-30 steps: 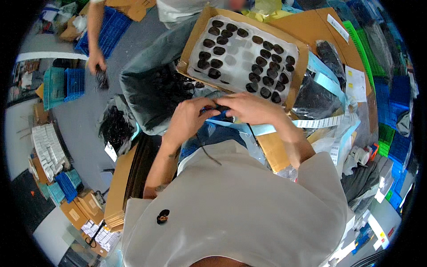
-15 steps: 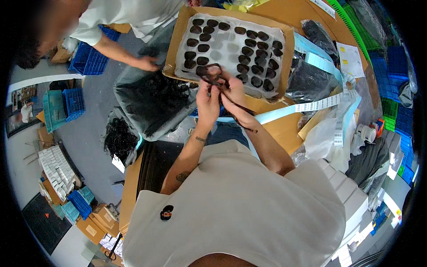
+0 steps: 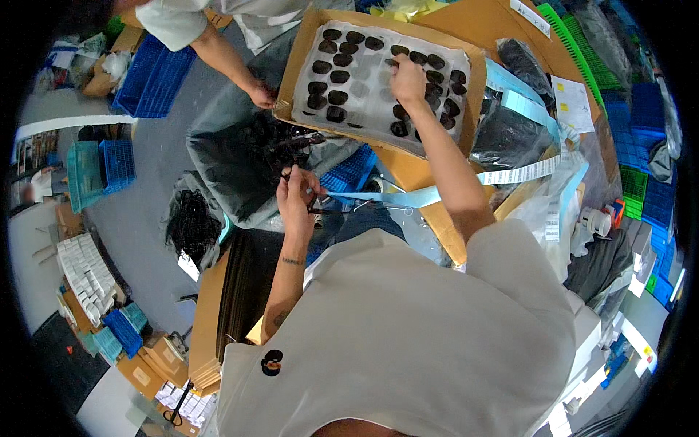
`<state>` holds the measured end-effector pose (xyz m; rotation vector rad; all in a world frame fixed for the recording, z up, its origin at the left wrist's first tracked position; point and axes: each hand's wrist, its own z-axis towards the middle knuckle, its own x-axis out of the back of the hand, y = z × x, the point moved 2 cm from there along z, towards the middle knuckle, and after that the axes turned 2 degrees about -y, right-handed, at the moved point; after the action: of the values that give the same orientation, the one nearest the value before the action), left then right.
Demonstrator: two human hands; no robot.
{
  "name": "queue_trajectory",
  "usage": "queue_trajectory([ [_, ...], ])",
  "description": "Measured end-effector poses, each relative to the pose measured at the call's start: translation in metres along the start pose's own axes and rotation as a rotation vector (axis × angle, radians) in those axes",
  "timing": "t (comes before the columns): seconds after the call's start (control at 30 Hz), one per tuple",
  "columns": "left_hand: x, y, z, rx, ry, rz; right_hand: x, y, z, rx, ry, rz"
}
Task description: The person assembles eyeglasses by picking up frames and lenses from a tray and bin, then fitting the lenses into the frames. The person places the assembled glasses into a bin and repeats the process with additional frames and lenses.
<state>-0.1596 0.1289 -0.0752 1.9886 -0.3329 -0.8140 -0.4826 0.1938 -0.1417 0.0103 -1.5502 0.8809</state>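
Note:
A shallow cardboard tray [image 3: 300, 54] lined with clear film holds several dark oval pieces [image 3: 336, 76] in rows. My right hand [image 3: 408, 76] reaches over the tray's middle with its fingers curled down on one dark oval piece. Lower down, over the dark open bag [image 3: 237, 171], my left hand [image 3: 297, 195] is closed on a small dark item. The end of a light blue strip [image 3: 378, 198] lies right beside this hand. What exactly the small item is stays unclear.
Another person's hand [image 3: 261, 95] rests at the tray's left corner. Blue crates [image 3: 153, 73] and a teal crate [image 3: 84, 175] stand on the floor to the left. White label strips [image 3: 520, 171] and a black bag [image 3: 510, 135] lie right of the tray. Flat cardboard [image 3: 211, 328] is stacked at lower left.
My two hands, together above the tray's near edge half a second ago, have parted. The right went further onto the tray and the left dropped back toward the bag. The other person's hand remains at the tray's corner.

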Motion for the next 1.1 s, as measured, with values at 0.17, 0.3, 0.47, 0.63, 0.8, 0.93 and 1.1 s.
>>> queue_trajectory([
  [0.17,-0.006,-0.006,-0.032,0.072,-0.121,0.202,-0.029,0.022,0.021,0.101,-0.042,-0.34],
  [0.3,-0.041,0.001,-0.038,-0.255,-0.581,0.872,0.016,0.02,-0.012,0.131,0.015,-0.239],
  [0.47,-0.105,-0.086,-0.064,-0.795,-1.257,1.046,0.188,-0.01,-0.104,-0.001,-0.099,0.655],
  [0.63,-0.156,-0.229,-0.088,-1.22,-1.635,1.31,0.219,0.008,-0.202,-0.212,0.158,0.773],
  [0.8,-0.152,-0.249,-0.073,-1.244,-1.392,1.304,0.186,-0.012,-0.249,-0.348,0.036,0.741],
  [0.93,-0.104,-0.172,-0.057,-0.941,-1.315,0.755,0.163,-0.039,-0.267,-0.325,-0.017,0.758],
  [1.1,0.083,-0.125,0.104,-0.503,-0.038,1.069,0.129,-0.084,-0.284,-0.433,-0.129,0.732],
])
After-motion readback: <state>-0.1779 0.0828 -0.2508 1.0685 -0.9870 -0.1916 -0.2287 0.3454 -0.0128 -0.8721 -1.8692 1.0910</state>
